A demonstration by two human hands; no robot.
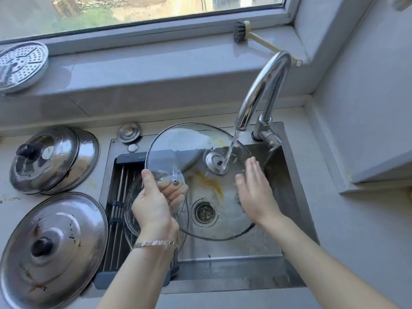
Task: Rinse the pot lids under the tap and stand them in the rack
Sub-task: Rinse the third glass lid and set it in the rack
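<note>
1. Looking down from the head view, the left hand (153, 204) grips the near-left rim of a large glass lid (178, 143), thumb on top and fingers (176, 192) curled beneath, seen through the glass.
2. The lid is tilted over the sink (287, 186), its metal knob fitting (215, 161) right under the tap (263, 90), where the water stream (229, 152) strikes it.
3. The right hand (254, 190) lies flat and open on the lid's right side, fingers spread, clasping nothing.
4. Yellowish streaks show on the glass near the drain strainer (204, 211).
5. A smaller glass lid (133, 201) lies on the roll-up rack (120, 197) at the sink's left edge, partly behind the left wrist.
6. Two steel lids sit on the counter at left: a domed one (53, 159) farther off, a flatter stained one (53, 244) nearer.
7. No brand, label or writing is legible anywhere.
</note>
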